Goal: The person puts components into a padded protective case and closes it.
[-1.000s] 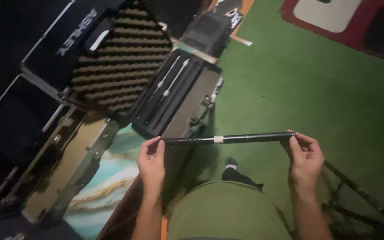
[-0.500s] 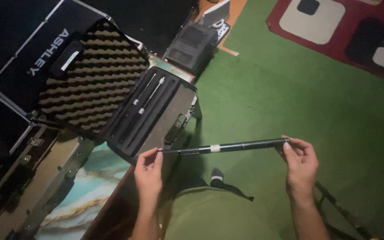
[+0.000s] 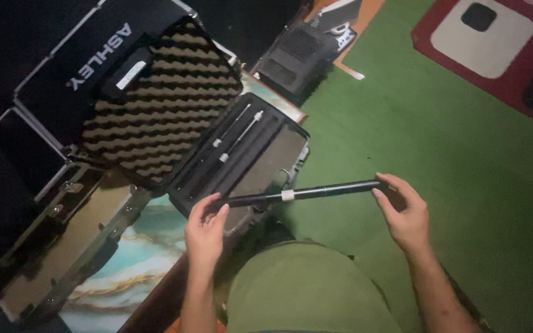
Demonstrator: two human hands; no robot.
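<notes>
I hold a long thin black rod (image 3: 316, 192) with a white band near its middle, level in front of me. My left hand (image 3: 205, 229) pinches its left end. My right hand (image 3: 405, 213) grips its right end. The rod hangs just over the near corner of an open black case (image 3: 282, 161), whose slotted foam tray holds two more slim black and silver rods (image 3: 237, 137). The case lid (image 3: 158, 102) is lined with egg-crate foam and stands open to the left.
A second metal-edged case (image 3: 63, 240) lies open at the lower left on a marbled teal and white surface (image 3: 140, 259). Green carpet (image 3: 464, 185) spreads to the right, with a red and white mat (image 3: 482, 43) at top right. A dark bag (image 3: 294, 61) sits behind the case. My green-clad knee (image 3: 303, 296) is below.
The view has swung, so the cases and rod sit lower and further right in frame. Both hands keep hold of the rod, which now tilts slightly up to the right.
</notes>
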